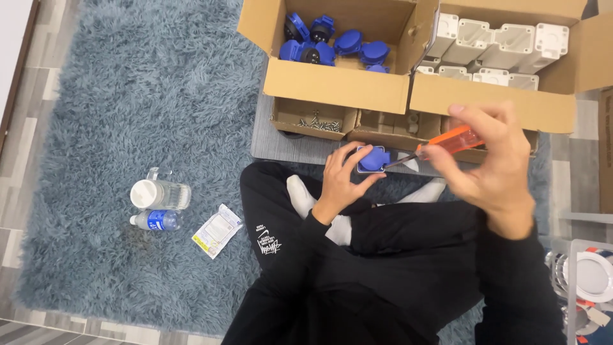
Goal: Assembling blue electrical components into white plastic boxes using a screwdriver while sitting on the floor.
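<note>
At frame centre the left hand (338,180) grips a small blue plastic socket cover (373,159), tilted up toward the face so the tool can reach it. From three o'clock the right hand (488,163) is closed around an orange-handled screwdriver (447,142), tip meeting the cover. At twelve o'clock an open cardboard box (332,83) holds more blue covers, within reach; a tray of screws (319,122) sits just below it.

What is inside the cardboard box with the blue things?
The left cardboard box holds a pile of blue socket caps, some with black centres. Its front wall and flaps hide the bottom, so anything under the pile cannot be seen.
</note>
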